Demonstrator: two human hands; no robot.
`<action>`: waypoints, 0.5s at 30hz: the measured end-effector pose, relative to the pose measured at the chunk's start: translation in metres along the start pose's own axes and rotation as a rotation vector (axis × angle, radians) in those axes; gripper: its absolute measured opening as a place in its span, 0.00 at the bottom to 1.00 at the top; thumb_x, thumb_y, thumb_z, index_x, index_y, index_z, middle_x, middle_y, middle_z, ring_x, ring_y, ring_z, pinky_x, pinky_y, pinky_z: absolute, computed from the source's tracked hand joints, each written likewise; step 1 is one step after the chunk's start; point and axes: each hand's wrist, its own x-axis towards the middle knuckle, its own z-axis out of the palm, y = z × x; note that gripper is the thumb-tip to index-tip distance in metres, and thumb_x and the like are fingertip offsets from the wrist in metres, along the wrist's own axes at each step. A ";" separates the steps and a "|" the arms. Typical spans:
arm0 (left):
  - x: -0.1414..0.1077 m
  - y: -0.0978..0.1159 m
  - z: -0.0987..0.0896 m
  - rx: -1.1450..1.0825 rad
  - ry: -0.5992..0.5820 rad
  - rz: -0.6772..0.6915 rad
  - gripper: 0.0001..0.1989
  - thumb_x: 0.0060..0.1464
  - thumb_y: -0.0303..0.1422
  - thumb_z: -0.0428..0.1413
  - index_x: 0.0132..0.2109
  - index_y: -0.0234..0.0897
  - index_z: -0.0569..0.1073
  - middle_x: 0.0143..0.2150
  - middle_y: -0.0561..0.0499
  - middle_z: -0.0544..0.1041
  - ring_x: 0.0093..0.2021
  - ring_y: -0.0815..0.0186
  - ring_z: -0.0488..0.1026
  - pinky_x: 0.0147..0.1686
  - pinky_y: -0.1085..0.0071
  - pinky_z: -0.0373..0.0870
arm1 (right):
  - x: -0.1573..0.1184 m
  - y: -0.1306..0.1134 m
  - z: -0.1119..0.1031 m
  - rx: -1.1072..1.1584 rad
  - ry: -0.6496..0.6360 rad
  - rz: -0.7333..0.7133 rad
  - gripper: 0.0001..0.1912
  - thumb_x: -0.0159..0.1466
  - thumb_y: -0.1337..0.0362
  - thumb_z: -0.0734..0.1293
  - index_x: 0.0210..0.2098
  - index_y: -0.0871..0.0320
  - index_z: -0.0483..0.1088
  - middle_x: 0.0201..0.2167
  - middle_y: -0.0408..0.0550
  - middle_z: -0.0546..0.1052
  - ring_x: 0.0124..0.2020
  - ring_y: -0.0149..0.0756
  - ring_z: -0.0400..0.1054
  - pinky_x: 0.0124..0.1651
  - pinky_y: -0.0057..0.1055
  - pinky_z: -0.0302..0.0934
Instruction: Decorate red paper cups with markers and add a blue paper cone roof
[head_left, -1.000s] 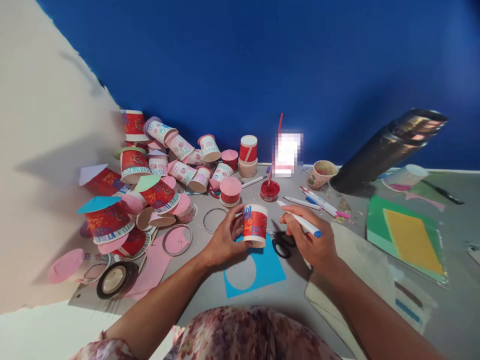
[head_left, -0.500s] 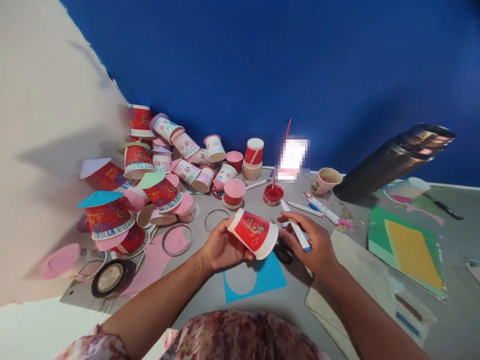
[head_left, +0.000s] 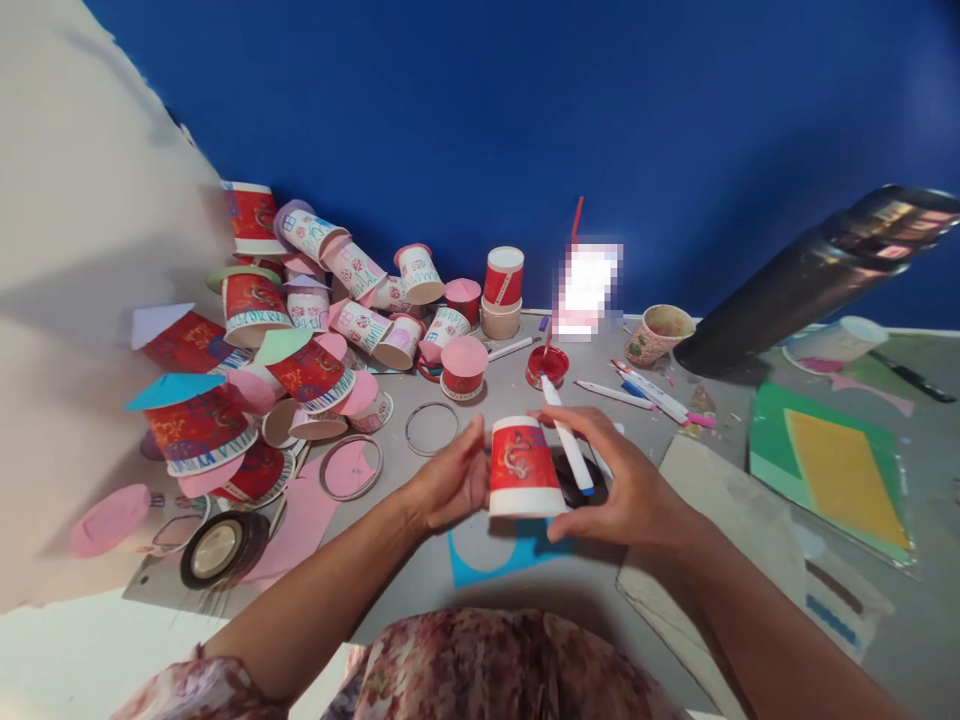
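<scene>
A red and white paper cup [head_left: 523,468] with a golden dragon and a small blue drawing near its upper right is held upside down between both hands. My left hand [head_left: 454,482] touches its left side with the fingers close together. On the right, my right hand [head_left: 619,485] has fingertips at the cup's top and the thumb at its lower rim. A white marker with a blue end [head_left: 568,437] is also held in the right hand, slanting beside the cup. Under the hands lies a blue paper sheet [head_left: 469,570] with a round hole.
Decorated cups with paper tops [head_left: 199,425] are piled at the left. A red pot [head_left: 547,368], several markers [head_left: 652,395], a floral cup [head_left: 660,335] and a dark bottle [head_left: 810,270] stand or lie behind. Green and yellow sheets [head_left: 847,480] lie right, near a cloth [head_left: 697,540].
The cup has turned more upright, showing a blue drawing. My right hand has moved onto its right side, still with the marker; the left has loosened to the cup's edge.
</scene>
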 end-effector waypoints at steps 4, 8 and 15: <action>-0.017 0.020 -0.001 0.612 0.177 0.460 0.49 0.43 0.48 0.75 0.69 0.50 0.65 0.74 0.41 0.63 0.70 0.43 0.65 0.65 0.48 0.69 | 0.003 0.007 0.001 -0.242 0.045 -0.058 0.52 0.52 0.43 0.82 0.69 0.53 0.62 0.59 0.63 0.74 0.60 0.62 0.69 0.58 0.57 0.71; -0.027 0.028 0.007 1.004 0.119 0.491 0.54 0.44 0.42 0.75 0.73 0.51 0.58 0.76 0.40 0.58 0.73 0.41 0.59 0.67 0.44 0.68 | 0.003 0.008 0.007 -0.236 0.021 -0.088 0.54 0.53 0.43 0.81 0.71 0.52 0.59 0.60 0.62 0.74 0.60 0.61 0.69 0.59 0.58 0.71; -0.024 0.022 0.008 1.137 0.154 0.533 0.50 0.48 0.25 0.66 0.74 0.50 0.54 0.74 0.41 0.56 0.74 0.45 0.59 0.69 0.45 0.68 | 0.001 0.008 0.002 -0.042 0.143 -0.045 0.49 0.59 0.46 0.79 0.72 0.48 0.58 0.65 0.58 0.74 0.65 0.58 0.68 0.64 0.54 0.67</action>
